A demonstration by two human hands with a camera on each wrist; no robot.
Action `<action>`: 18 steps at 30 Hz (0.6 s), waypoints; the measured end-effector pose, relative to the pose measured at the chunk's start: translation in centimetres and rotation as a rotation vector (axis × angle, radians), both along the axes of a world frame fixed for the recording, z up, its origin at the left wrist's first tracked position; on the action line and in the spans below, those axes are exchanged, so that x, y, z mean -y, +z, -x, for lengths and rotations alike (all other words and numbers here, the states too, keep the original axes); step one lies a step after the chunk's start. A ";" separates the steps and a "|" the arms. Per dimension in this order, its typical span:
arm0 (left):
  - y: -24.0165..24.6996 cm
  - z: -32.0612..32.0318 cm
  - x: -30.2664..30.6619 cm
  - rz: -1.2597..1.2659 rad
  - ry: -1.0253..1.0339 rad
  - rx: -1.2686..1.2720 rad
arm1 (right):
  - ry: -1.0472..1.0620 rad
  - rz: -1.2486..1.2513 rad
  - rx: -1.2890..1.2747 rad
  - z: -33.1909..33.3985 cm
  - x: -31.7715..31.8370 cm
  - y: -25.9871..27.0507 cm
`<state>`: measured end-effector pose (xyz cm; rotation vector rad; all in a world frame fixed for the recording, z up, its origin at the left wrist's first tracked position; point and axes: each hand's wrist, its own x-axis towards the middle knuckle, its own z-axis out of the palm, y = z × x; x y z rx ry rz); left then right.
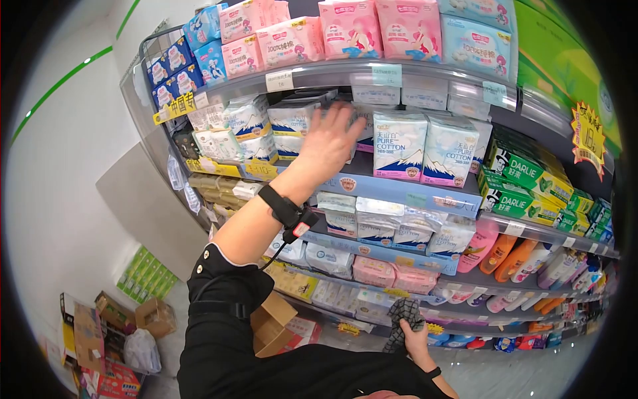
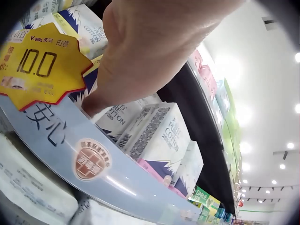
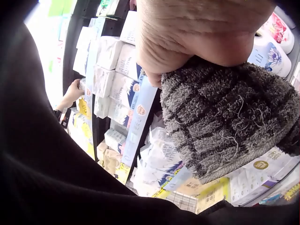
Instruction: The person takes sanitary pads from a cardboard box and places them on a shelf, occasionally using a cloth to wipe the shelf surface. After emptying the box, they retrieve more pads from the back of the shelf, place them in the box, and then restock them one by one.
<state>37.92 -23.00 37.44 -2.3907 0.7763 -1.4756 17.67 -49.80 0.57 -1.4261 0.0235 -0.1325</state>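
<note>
cloth (image 1: 403,319), dark and checked, sat gripped in my right hand (image 1: 417,342) — my left hand (image 1: 330,143) was open, fingers spread and blurred, up at the white cotton packs (image 1: 289,120) on the shelf (image 1: 392,191), below pink packets (image 1: 350,30).

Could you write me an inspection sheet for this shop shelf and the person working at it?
Surface: middle shelf with a pale blue front strip, stocked with Pure Cotton packs.
Job's things: dark grey checked cloth, bunched up; the packs stand or lie in rows.
Clutter: cardboard box and plastic bag on the floor, away from the shelf.
Hands: left hand at the packs, fingers spread, blurred; right hand grips the cloth.
Cables: black cable by the left forearm.
Surroundings: Darlie boxes alongside.
</note>
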 end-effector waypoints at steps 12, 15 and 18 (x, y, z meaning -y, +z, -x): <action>0.3 -2.2 0.8 -0.339 0.281 -0.201 | -0.033 0.020 0.002 0.1 0.6 -0.7; 0.1 -2.5 0.8 -0.322 0.286 -0.235 | -0.045 -0.007 -0.011 0.4 0.7 -0.1; -0.4 -2.6 0.4 -0.294 0.249 -0.161 | -0.033 -0.022 0.016 0.4 0.6 0.1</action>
